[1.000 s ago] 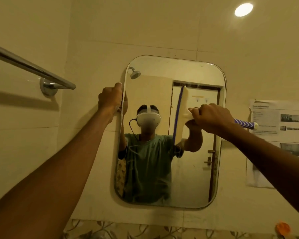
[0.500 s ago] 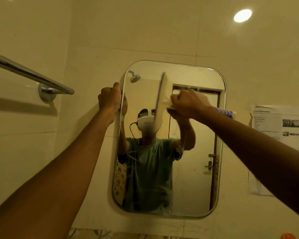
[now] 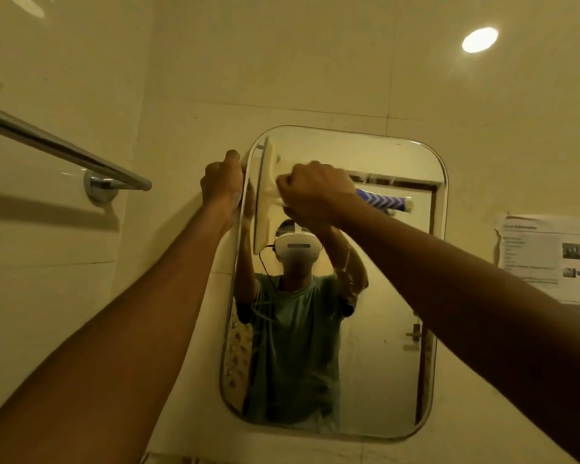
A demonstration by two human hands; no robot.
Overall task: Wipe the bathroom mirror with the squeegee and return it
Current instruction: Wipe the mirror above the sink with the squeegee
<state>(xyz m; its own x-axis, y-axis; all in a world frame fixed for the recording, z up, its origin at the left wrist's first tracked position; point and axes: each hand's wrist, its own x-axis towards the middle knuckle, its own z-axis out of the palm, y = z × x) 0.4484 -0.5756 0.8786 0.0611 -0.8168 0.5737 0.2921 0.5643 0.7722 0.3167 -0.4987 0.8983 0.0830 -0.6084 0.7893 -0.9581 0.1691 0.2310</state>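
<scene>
A rounded rectangular mirror (image 3: 375,329) hangs on the tiled wall. A squeegee (image 3: 265,199) with a pale head stands upright against the glass near the mirror's upper left edge. Its blue-and-white striped handle (image 3: 382,199) sticks out to the right. My right hand (image 3: 315,194) is closed around the handle just behind the head. My left hand (image 3: 222,184) grips the mirror's upper left edge, thumb on top. The glass reflects a person with a headset and both raised arms.
A chrome towel bar (image 3: 64,152) juts from the left wall, close to my left arm. A printed paper sheet (image 3: 549,259) is stuck to the wall right of the mirror. A round ceiling light (image 3: 479,40) glows at the upper right.
My right hand has swept the squeegee leftward and upward across the glass, from right of the middle to the upper left edge. My left hand has stayed on the mirror's edge.
</scene>
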